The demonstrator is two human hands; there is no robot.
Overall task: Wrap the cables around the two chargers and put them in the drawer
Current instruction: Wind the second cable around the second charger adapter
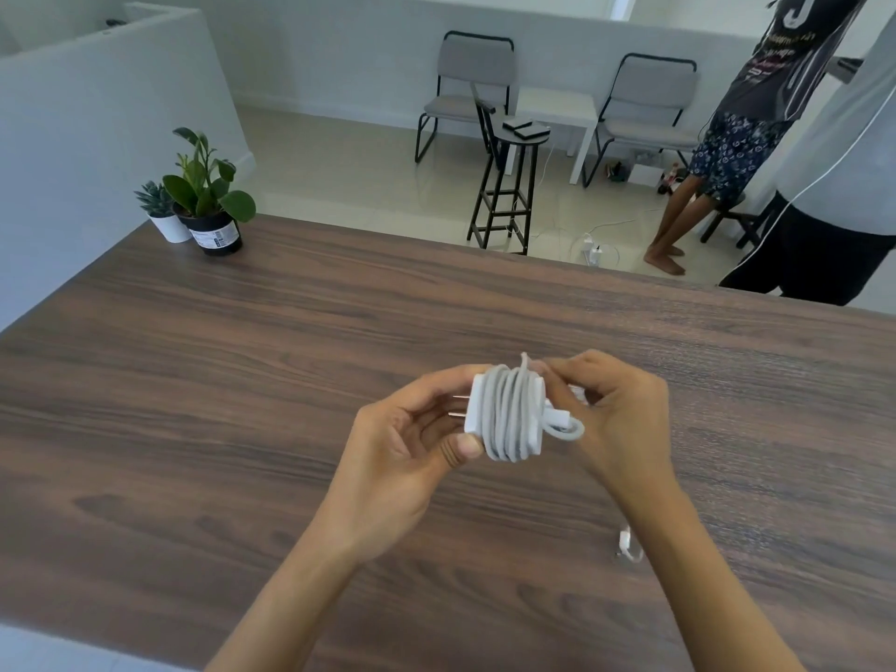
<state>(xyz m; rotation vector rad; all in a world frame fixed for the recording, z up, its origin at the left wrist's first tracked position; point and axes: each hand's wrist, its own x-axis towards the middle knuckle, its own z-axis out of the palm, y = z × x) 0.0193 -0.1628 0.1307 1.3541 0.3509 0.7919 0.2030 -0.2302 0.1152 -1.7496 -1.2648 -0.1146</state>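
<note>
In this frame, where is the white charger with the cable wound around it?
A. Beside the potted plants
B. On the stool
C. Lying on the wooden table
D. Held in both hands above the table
D: the left hand grips the charger at its plug end, while the right hand pinches the cable on the other side.

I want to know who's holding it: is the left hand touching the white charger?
Touching. The head view shows the left hand gripping the white cable-wrapped charger.
</note>
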